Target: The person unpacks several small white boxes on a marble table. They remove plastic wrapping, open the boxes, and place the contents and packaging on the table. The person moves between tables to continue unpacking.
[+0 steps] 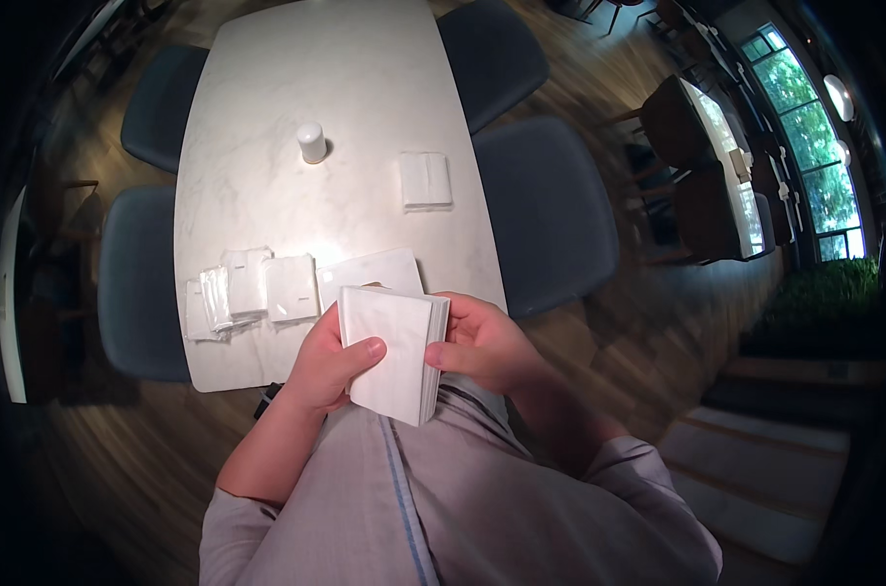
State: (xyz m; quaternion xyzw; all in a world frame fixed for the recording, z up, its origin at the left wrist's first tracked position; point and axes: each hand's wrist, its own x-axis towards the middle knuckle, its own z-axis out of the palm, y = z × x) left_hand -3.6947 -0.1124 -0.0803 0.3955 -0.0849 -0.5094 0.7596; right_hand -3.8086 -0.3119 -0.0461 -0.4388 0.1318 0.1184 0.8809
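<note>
A thick stack of folded white paper napkins (pixel 388 351) is held upright between both hands, in front of the torso at the table's near edge. My left hand (pixel 337 362) grips its left side, the thumb across the front face. On the right side, my right hand (pixel 487 344) pinches the layered edges with its thumb. Behind the stack, a flat white item (pixel 381 267) lies on the table, partly hidden. Several clear-wrapped packs of white napkins (pixel 290 289) lie to the left, some overlapping. Another white napkin pack (pixel 425 181) rests farther back on the right.
The pale marble-look table (pixel 267 95) bears a small white cylinder (pixel 312 142). Blue-grey chairs stand along both sides, the nearest at right (pixel 545 212) and left (pixel 139 286). Other tables and chairs stand at far right, near a window (pixel 809 132).
</note>
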